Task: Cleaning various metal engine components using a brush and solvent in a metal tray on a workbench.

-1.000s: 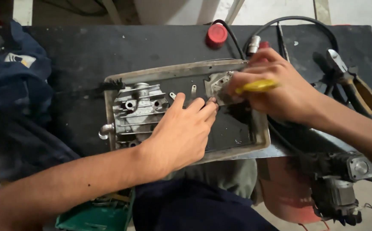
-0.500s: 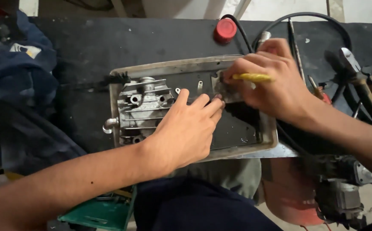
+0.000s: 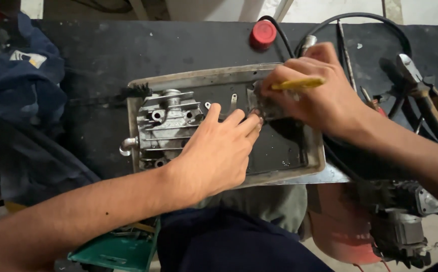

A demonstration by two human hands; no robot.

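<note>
A dented metal tray (image 3: 199, 78) with a black, oily bottom lies on a dark workbench (image 3: 103, 55). At its left end rests a finned grey engine cylinder head (image 3: 166, 123). My left hand (image 3: 219, 151) lies flat over the tray's middle, its fingertips pressing a small grimy metal part (image 3: 265, 107) near the tray's far rim. My right hand (image 3: 314, 93) is shut on a yellow-handled tool (image 3: 299, 83), whose tip meets that same small part. The part is mostly hidden by both hands.
A red cap (image 3: 263, 34) and a black cable (image 3: 360, 20) lie beyond the tray. Pliers (image 3: 425, 95) and other tools sit at the right. Dark blue cloth (image 3: 17, 95) covers the left. A green box (image 3: 113, 249) and a small motor (image 3: 400, 221) are below the bench.
The view has shifted slightly; both hands stay on the small part. The yellow tool has tilted a little as my right hand works it.
</note>
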